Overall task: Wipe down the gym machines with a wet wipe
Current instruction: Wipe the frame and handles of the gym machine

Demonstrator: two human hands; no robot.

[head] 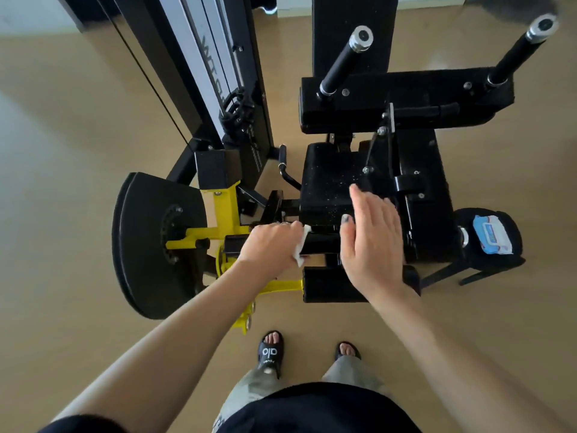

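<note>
On bar, left hand, wipe.

Wipes pack lies on a roller pad, right of the seat.

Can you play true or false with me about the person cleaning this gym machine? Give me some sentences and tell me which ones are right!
1. The left hand grips a white wet wipe against the black roller pad. True.
2. The right hand holds a spray bottle. False: its fingers are straight and it holds nothing.
3. A blue and white pack of wipes lies on a black round pad at the right. True.
4. The machine's frame near the big black disc has red parts. False: those parts are yellow.
5. The person is barefoot. False: they wear black slide sandals.
</note>
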